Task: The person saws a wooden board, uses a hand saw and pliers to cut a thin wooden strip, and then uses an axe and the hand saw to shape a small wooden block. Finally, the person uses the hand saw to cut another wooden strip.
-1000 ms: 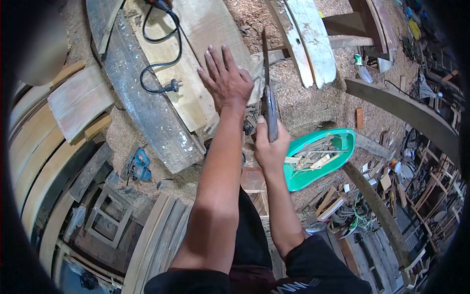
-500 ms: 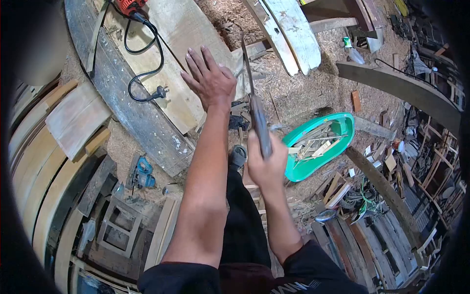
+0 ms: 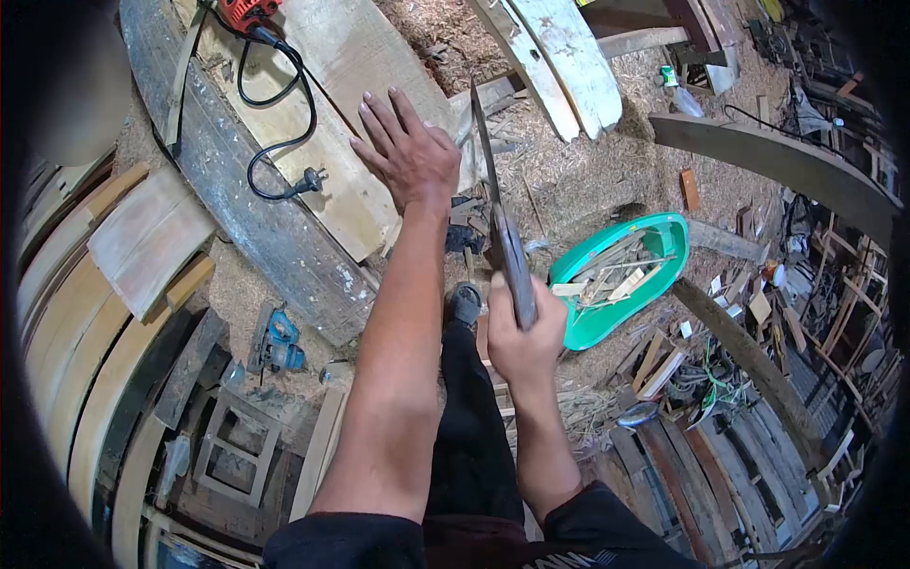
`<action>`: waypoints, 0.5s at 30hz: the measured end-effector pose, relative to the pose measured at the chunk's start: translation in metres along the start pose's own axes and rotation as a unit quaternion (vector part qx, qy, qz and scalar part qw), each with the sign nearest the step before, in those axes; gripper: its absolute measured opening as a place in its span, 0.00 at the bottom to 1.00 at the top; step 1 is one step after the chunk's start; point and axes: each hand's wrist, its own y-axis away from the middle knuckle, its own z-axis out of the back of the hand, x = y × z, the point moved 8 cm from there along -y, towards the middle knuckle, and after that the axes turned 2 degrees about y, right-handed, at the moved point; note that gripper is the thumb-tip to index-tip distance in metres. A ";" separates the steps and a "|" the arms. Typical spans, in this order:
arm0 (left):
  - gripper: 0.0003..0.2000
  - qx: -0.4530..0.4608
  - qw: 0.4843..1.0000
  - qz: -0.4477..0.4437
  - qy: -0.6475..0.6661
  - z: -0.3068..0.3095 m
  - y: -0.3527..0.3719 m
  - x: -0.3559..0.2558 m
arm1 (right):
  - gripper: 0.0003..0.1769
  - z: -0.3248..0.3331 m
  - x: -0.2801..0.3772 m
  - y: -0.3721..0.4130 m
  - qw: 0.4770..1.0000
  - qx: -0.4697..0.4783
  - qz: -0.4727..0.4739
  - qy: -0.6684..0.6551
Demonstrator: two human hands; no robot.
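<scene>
My left hand (image 3: 409, 156) lies flat on a pale wooden board (image 3: 355, 57), fingers spread, close to the board's right end. In my right hand (image 3: 527, 334) is a hand saw (image 3: 493, 175), gripped by its worn greyish handle. I see the saw nearly edge-on, its narrow dark blade pointing away from me beside the board's end. Alongside the board lies another light plank (image 3: 275, 114), with a black power cord and plug (image 3: 309, 180) resting on it. Beneath them is a long, weathered grey plank (image 3: 237, 190).
A green tub (image 3: 594, 332) of wood scraps stands right of my right hand. A red power tool (image 3: 248, 11) sits at the top left, and a blue power tool (image 3: 282, 341) on the sawdust-covered floor. Curved timbers (image 3: 758, 147) and stacked planks (image 3: 85, 351) surround the area.
My right hand has drawn the saw back toward me and slightly to the right. My left hand has stayed in place on the board.
</scene>
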 end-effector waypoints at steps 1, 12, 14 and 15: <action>0.33 0.001 1.000 0.000 0.001 0.000 0.000 -0.001 | 0.10 -0.006 -0.002 -0.016 1.000 0.003 0.008 0.012; 0.34 0.001 1.000 -0.004 0.001 -0.002 0.001 -0.003 | 0.11 -0.001 0.010 -0.005 1.000 0.001 0.011 0.013; 0.34 0.005 1.000 -0.004 -0.004 -0.002 0.005 0.001 | 0.10 -0.018 0.004 -0.044 1.000 0.017 -0.005 0.011; 0.34 0.007 1.000 -0.004 -0.004 -0.002 0.006 0.000 | 0.09 -0.023 0.002 -0.057 1.000 0.023 -0.013 0.012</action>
